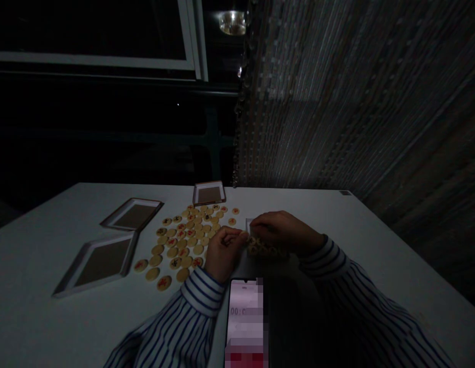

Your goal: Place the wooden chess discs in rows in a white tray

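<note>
Round wooden Chinese chess pieces (182, 244) with red or black characters, some plain side up, lie spread to the left of my hands. My left hand (224, 251) is closed in a pinch at the near left corner of a small box (248, 223); a pale edge of a chess piece shows at its fingertips. Over that box my right hand (281, 230) is bent palm down, its fingertips largely hidden. Below the right hand, several stacked chess pieces (260, 249) show in shadow. Most of the box is covered by my hands.
Two shallow trays, one nearer (103, 260) and one farther (134, 213), lie at the left; another tray (209, 194) is near the back edge. A lit phone (243, 317) rests in front of me on the white table (375, 266). A string curtain (299, 102) hangs behind at the right.
</note>
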